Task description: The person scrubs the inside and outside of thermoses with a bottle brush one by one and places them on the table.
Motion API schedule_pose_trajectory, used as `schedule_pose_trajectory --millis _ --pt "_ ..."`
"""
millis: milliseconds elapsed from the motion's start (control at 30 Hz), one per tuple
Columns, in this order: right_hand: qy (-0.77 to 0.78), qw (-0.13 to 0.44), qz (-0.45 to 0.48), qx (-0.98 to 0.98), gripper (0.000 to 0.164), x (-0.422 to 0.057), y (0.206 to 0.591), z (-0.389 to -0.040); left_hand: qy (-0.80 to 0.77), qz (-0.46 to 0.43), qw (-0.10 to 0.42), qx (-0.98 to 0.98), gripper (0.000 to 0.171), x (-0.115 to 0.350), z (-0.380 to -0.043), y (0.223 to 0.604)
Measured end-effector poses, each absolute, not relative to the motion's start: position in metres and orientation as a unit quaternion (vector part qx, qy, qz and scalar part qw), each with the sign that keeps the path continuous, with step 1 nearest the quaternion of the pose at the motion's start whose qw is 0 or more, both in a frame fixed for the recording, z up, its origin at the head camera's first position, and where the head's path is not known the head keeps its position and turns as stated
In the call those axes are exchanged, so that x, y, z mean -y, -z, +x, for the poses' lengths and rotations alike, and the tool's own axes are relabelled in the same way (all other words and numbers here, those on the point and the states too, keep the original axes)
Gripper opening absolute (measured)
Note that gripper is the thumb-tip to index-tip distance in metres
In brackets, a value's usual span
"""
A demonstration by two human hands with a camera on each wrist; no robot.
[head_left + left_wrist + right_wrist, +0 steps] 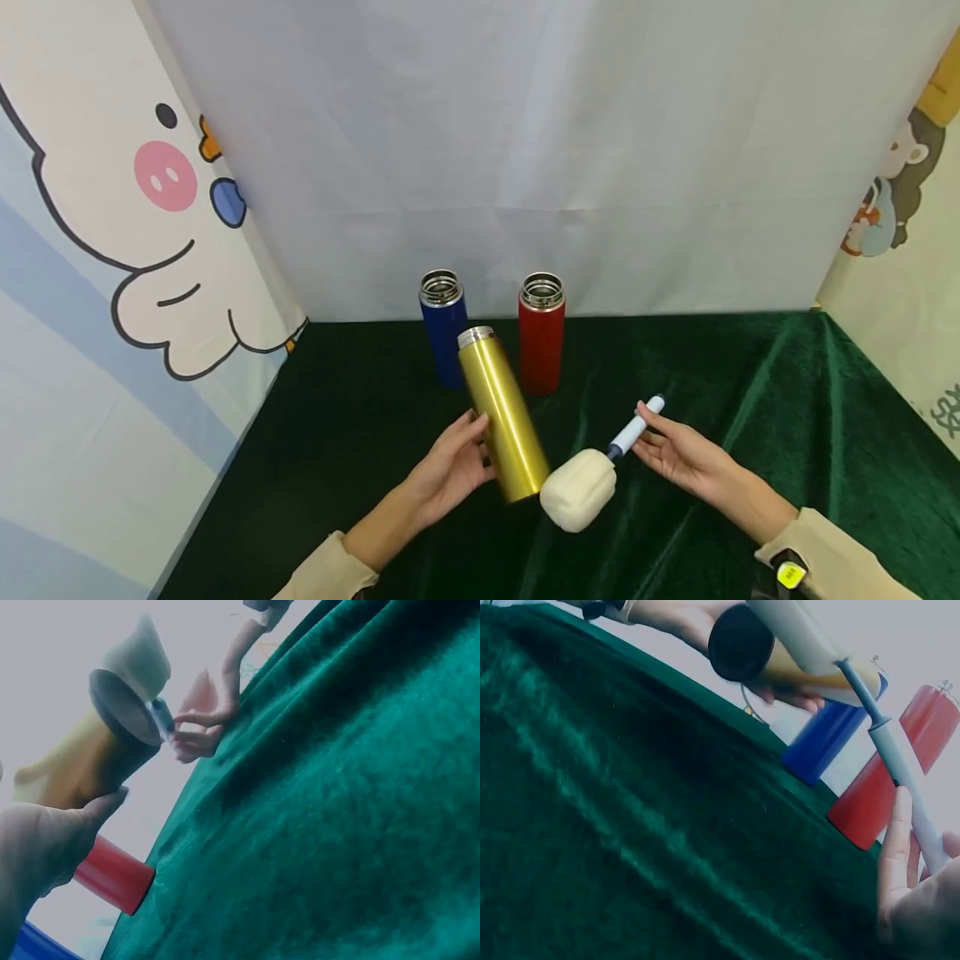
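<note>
Gold bottle (506, 421) and sponge brush (577, 490) raised side by side above green velvet

A person in beige sleeves (843, 546) holds two things above a table draped in a dark green cloth (720, 367). The left hand (455, 467) has its grip wrapped about the lower half of the gold bottle, thumb along the side. The bottle leans, its silver-rimmed mouth pointing up and away, its base nearer the wearer. At right, the right hand (686, 458) keeps a pinching grip, thumb and fingers on the pale handle of the sponge brush. The brush slants down toward the left, its cream head just beside the bottle's base; whether the two touch cannot be told. Behind them, a blue bottle (442, 342) and a red bottle (542, 350) stand upright on the cloth, a little apart, steel necks uppermost. A pale backdrop (525, 150) hangs to the rear, and a cartoon animal (165, 175) with a pink snout decorates the panel at left.
</note>
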State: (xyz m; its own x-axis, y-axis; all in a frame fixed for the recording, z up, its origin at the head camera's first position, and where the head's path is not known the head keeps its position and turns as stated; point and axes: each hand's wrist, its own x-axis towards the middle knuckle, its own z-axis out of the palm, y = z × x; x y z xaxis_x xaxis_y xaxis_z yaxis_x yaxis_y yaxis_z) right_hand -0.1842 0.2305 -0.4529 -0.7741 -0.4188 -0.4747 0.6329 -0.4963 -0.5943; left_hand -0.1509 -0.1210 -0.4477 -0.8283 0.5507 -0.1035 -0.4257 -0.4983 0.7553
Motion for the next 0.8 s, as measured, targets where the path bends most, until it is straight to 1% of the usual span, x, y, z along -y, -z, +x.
schedule_pose_trajectory --millis 100,200,300,400,433,500,567,667,733,800 --pt "0.846 0.3 0.126 -0.422 0.012 -0.229 0.452 -0.19 -0.865 0.067 0.273 -0.416 0.041 0.12 -0.15 0.449" --pt "0.857 0.297 0.133 -0.398 0.011 -0.227 0.449 -0.196 -0.864 0.06 0.267 -0.423 0.049 0.119 -0.149 0.45" --pt "0.875 0.301 0.142 -0.352 0.014 -0.223 0.444 -0.201 -0.857 0.062 0.274 -0.432 0.052 0.118 -0.146 0.452" --pt "0.892 0.301 0.15 -0.303 0.011 -0.218 0.435 -0.206 -0.844 0.073 0.289 -0.445 0.051 0.118 -0.143 0.453" --pt "0.897 0.299 0.152 -0.287 0.018 -0.216 0.431 -0.208 -0.838 0.078 0.294 -0.453 0.052 0.118 -0.142 0.454" --pt "0.908 0.289 0.153 -0.261 0.037 -0.213 0.423 -0.211 -0.825 0.091 0.301 -0.47 0.053 0.118 -0.14 0.454" --pt "0.918 0.276 0.152 -0.242 0.047 -0.211 0.415 -0.215 -0.815 0.102 0.307 -0.481 0.056 0.117 -0.139 0.454" --pt "0.932 0.253 0.148 -0.214 0.052 -0.209 0.408 -0.217 -0.804 0.117 0.311 -0.493 0.06 0.115 -0.138 0.454" --pt "0.938 0.247 0.143 -0.197 0.052 -0.208 0.406 -0.218 -0.803 0.119 0.316 -0.491 0.061 0.115 -0.138 0.453" --pt "0.942 0.249 0.134 -0.182 0.054 -0.207 0.407 -0.218 -0.803 0.118 0.319 -0.489 0.061 0.116 -0.137 0.453"
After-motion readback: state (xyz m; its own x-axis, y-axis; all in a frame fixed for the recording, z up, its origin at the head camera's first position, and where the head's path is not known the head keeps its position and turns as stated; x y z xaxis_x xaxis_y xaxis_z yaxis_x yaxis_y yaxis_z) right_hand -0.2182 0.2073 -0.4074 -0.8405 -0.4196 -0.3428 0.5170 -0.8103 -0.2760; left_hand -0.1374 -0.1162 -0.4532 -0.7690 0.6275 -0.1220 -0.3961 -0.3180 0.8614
